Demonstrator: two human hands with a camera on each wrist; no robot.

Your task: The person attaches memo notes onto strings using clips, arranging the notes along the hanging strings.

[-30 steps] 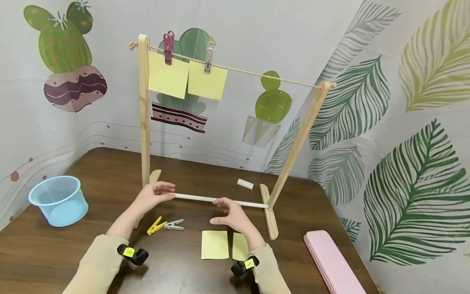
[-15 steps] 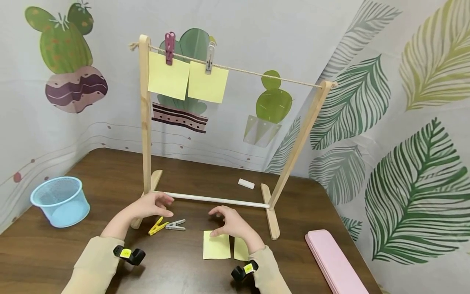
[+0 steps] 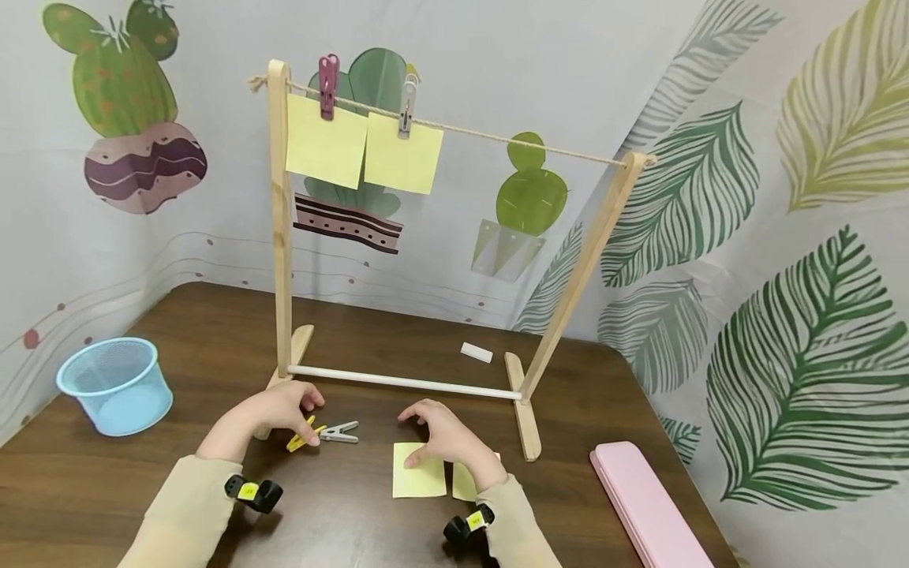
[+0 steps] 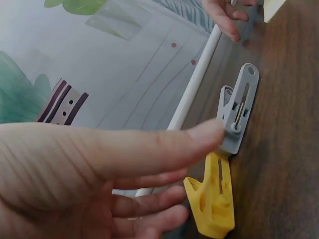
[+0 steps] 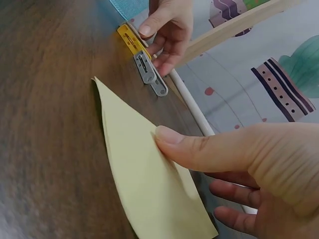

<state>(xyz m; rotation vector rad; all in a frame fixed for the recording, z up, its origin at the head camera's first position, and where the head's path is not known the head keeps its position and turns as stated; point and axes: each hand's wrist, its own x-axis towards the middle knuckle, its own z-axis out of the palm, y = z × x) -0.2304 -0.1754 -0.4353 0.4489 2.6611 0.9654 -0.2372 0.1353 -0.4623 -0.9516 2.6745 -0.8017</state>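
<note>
My left hand [image 3: 273, 414] hovers around the yellow clothespin [image 3: 293, 446] on the table, thumb and fingers apart on either side of it. Touching that pin end to end lies a grey clothespin [image 4: 241, 107]. My right hand [image 3: 449, 435] is over a yellow square of paper [image 3: 420, 483], its fingers spread and loosely bent. In the right wrist view the thumb overlaps the paper's edge; whether it touches is unclear. A second yellow paper [image 3: 463, 483] is partly hidden beneath the right wrist.
A wooden stand carries a rope [image 3: 529, 145] with two yellow papers [image 3: 325, 150] clipped by a purple clothespin [image 3: 328, 85] and a grey one [image 3: 406, 110]. Its white rod [image 3: 405, 382] runs low behind my hands. A blue mesh basket [image 3: 124, 402], a white block [image 3: 476, 353] and a pink case [image 3: 646, 505] stand around.
Both hands have come back from the white rod toward me. The left has lowered to the yellow clothespin, while the right has settled over the nearer paper.
</note>
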